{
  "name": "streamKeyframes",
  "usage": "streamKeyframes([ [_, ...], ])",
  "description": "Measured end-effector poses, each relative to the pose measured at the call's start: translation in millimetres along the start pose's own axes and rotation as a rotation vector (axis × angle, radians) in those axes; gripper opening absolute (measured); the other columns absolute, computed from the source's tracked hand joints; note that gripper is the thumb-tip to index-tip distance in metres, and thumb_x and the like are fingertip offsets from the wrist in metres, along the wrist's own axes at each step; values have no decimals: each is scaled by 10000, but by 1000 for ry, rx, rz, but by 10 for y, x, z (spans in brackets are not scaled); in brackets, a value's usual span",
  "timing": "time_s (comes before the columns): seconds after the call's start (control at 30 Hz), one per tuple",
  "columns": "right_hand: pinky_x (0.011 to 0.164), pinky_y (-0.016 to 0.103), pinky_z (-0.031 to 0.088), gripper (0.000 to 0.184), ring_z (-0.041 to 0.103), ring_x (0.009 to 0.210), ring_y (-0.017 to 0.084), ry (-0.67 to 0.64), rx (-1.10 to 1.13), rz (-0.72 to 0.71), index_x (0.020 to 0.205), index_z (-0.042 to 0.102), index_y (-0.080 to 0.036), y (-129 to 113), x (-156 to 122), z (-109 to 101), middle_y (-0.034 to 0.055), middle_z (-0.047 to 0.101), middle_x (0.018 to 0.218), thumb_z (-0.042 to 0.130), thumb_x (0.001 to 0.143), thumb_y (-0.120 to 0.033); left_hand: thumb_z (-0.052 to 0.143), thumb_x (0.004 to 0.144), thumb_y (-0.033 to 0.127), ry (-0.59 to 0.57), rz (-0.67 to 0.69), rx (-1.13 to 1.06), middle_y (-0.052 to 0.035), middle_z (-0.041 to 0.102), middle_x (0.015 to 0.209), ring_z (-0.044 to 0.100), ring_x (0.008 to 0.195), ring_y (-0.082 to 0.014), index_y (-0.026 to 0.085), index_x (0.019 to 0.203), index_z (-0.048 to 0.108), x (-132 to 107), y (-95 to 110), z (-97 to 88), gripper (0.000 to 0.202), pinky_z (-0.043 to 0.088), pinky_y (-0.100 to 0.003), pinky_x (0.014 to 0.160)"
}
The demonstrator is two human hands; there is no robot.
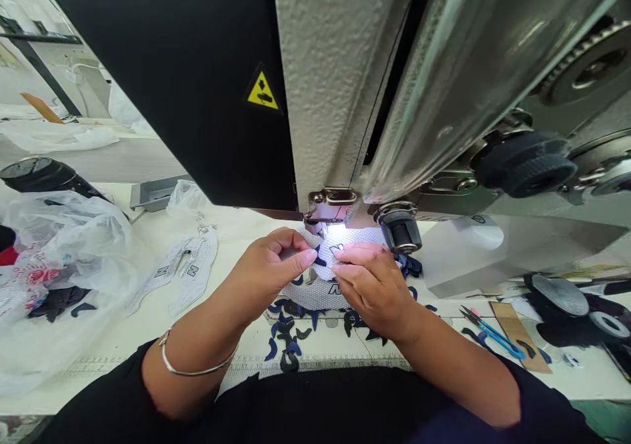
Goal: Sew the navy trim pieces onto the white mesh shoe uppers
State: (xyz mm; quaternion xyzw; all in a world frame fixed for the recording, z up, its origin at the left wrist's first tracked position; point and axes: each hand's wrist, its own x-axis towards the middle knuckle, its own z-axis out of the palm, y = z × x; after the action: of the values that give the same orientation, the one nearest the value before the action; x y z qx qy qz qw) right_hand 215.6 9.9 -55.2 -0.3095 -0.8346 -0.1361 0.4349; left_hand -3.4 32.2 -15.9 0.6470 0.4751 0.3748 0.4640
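Observation:
My left hand (276, 260) has thumb and forefinger pinched together at the edge of a small dark curved piece (321, 258), over a white textured fabric panel (315, 294). From the other side, my right hand (372, 279) holds its bent fingers closed on the same panel, near a printed outline. What lies between the right fingertips is too small to make out. The panel lies under the lit needle area of a sewing machine (325, 102), whose needle I cannot see clearly. A black N-like mark (336, 289) shows on the fabric.
Small dark curved scraps (286, 329) lie in front of my hands, above a printed ruler (315, 365). To the left are stacked white panels (197, 266) and a plastic bag (73, 253). Blue thread snips (497, 335) and a cardboard strip (522, 339) lie right.

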Motion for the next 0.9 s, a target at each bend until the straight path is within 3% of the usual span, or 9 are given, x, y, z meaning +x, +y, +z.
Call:
streamKeyframes([
  [0.23,860,402,515,333,623,1022,225,-5,-49,-7,1185,614,-226,-12,9,8,63,692,1055,627,887,-79,677,840,441,57,49,63,-1,625,805,532,728,-149,207,803,629,-4,34,32,242,426,-276,680],
  [0.4,858,414,509,330,624,1017,234,0,-79,-12,1154,639,-239,-24,26,18,63,678,1035,632,869,-75,682,833,431,70,46,114,-3,640,815,544,701,-147,205,803,620,-14,47,44,236,421,-271,649],
  [0.77,829,425,522,367,619,994,240,17,-48,25,1171,639,-262,-15,43,6,66,654,1025,622,859,-70,713,807,472,77,-22,30,6,624,745,556,667,-152,209,807,593,-5,-6,60,289,424,-273,619],
  [0.9,850,447,526,374,613,1010,251,4,-30,59,1181,640,-248,-5,24,12,82,642,1058,621,858,-60,762,776,432,92,-23,-98,20,606,778,553,683,-133,216,830,570,20,20,111,294,433,-264,634],
])
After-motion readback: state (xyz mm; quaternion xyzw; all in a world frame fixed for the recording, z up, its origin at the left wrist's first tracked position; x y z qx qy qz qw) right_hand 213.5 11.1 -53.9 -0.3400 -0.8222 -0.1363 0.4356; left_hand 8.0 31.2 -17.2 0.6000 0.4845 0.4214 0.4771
